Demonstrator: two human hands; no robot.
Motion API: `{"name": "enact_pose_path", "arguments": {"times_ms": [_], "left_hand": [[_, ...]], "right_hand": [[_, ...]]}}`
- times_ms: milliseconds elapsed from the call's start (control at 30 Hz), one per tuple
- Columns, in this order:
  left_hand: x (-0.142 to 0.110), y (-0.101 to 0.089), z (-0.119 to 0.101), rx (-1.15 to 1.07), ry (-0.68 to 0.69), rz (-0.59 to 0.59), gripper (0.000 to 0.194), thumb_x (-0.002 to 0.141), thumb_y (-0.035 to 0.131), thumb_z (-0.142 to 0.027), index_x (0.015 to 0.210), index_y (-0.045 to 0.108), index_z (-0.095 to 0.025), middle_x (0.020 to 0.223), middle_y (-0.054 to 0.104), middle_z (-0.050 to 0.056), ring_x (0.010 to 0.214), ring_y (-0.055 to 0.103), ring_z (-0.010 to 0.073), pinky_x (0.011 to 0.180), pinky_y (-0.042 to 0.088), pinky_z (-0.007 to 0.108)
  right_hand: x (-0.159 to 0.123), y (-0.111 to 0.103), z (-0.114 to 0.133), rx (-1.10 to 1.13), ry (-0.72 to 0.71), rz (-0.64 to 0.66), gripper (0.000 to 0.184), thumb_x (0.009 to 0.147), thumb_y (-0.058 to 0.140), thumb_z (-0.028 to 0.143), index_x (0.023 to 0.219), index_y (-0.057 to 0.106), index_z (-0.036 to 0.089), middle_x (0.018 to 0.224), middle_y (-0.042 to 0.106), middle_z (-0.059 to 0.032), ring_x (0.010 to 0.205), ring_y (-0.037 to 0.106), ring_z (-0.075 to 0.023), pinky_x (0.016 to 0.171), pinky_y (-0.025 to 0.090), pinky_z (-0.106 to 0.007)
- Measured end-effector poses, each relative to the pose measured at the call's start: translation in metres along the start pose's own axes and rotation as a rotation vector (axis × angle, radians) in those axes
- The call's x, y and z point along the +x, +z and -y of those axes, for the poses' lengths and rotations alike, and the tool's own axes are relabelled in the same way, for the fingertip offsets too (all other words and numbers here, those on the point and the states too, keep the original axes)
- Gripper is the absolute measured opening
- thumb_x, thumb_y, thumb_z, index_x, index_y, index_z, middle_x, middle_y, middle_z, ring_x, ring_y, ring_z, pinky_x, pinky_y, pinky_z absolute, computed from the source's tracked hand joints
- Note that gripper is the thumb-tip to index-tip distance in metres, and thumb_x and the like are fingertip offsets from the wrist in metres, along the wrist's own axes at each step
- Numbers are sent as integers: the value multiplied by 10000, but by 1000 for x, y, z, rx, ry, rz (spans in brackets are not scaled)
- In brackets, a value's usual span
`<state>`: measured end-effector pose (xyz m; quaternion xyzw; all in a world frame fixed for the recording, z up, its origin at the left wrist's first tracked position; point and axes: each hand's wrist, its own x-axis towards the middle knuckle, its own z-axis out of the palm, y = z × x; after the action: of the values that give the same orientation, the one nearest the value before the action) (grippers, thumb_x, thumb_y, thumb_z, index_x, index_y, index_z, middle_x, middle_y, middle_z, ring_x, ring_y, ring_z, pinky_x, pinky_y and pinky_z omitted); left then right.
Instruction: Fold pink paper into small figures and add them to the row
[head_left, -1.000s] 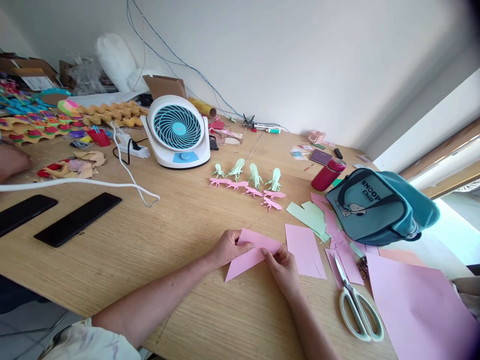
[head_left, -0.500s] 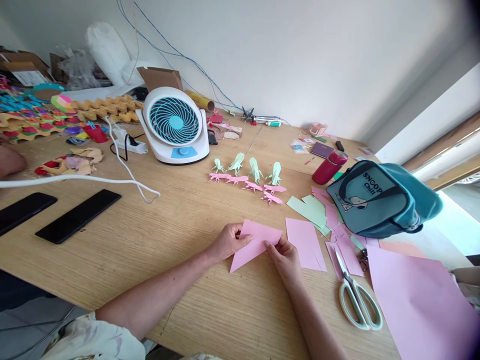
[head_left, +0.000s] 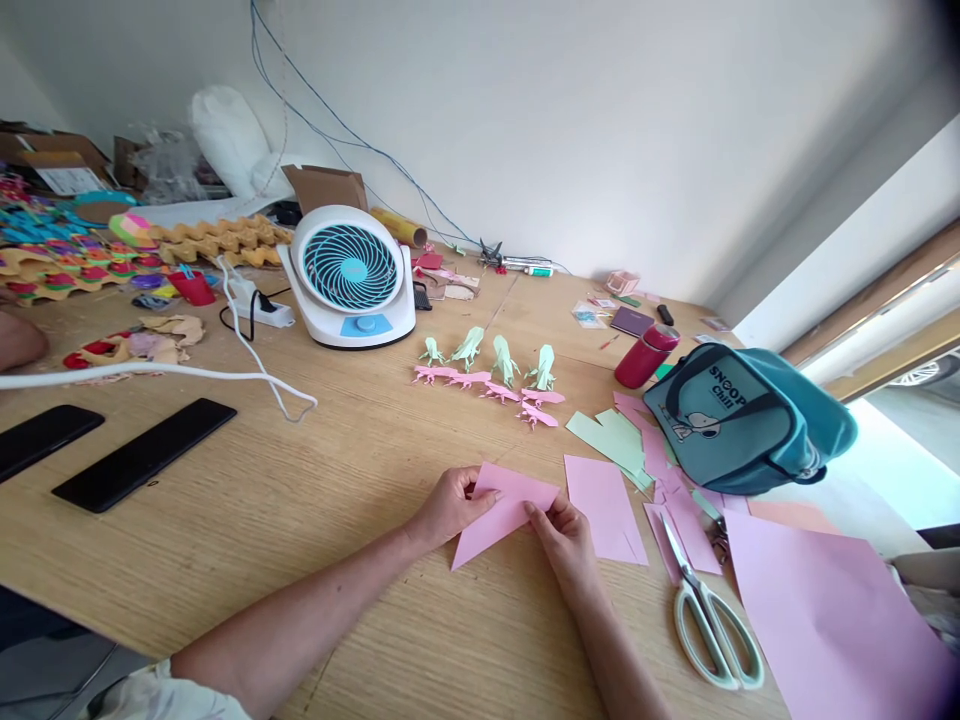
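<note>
A pink sheet of paper [head_left: 504,506], folded into a triangle, lies on the wooden table [head_left: 315,500] in front of me. My left hand [head_left: 450,505] pinches its left edge with fingers closed on it. My right hand [head_left: 564,540] presses and pinches the fold on the right side. Another flat pink sheet [head_left: 604,508] lies just right of my hands. Beyond them stand several folded green paper figures [head_left: 495,358] on pink folded pieces [head_left: 487,385].
White-handled scissors [head_left: 705,620] and a large pink sheet [head_left: 832,620] lie at the right, a teal bag [head_left: 742,415] and a red bottle [head_left: 641,355] behind them. A white fan [head_left: 351,275], a white cable [head_left: 150,368], two black phones [head_left: 142,455] and colourful crafts [head_left: 90,250] fill the left.
The hands stay on the folded pink paper with only slight finger shifts along the fold. The head camera has moved a little, so the whole scene drifts in the picture.
</note>
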<state>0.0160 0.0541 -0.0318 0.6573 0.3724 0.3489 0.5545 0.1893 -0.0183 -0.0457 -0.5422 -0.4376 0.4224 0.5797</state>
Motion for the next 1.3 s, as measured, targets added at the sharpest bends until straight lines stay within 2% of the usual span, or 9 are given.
{"name": "enact_pose_path", "arguments": {"times_ms": [167,333,500,633,900,1133,1300], "left_hand": [[2,-2,6,-13,14,23,289,798,649,-381,785,689,-94,684,629,27,627,526,125,576,404,215],[3,-5,11,-43,23,48,353,827,631,-419,870,721,-81,726,658,43,652,553,136,609,428,227],[3,-6,9,-62,17,50,392,823,642,-441,914,734,-71,756,680,60,672,568,146,614,433,231],[3,-8,5,-74,13,35,399,808,652,-462,867,733,-76,740,671,60,678,564,153,611,431,234],[5,-9,5,-91,19,20,392,794,664,-473,696,674,-94,620,577,6,600,487,114,549,369,207],[6,-15,7,-72,33,47,352,835,636,-432,735,683,-97,663,605,11,645,511,123,587,392,206],[8,-20,8,-46,58,134,338,872,598,-412,861,710,-94,731,652,27,687,555,135,625,429,213]], "right_hand": [[1,-1,1,-17,-17,-1,283,774,717,457,708,672,186,632,614,-4,599,526,-151,570,434,-271],[1,-1,1,-30,-36,-34,278,765,717,451,679,676,190,629,601,-2,603,500,-150,577,405,-273],[2,0,2,-28,-40,-79,306,738,730,458,612,659,189,583,557,11,582,463,-139,586,392,-276],[1,-1,5,-22,-30,-83,314,727,741,439,568,654,182,581,563,2,598,475,-142,604,402,-276],[0,-2,6,20,-17,-113,281,740,740,417,620,644,182,602,566,10,603,486,-128,606,414,-253],[0,-2,2,36,-13,-121,271,746,743,427,689,660,175,615,566,12,597,486,-125,581,404,-244],[-1,-3,1,15,-26,-95,276,783,721,420,683,647,174,604,569,9,584,489,-125,570,402,-244]]}}
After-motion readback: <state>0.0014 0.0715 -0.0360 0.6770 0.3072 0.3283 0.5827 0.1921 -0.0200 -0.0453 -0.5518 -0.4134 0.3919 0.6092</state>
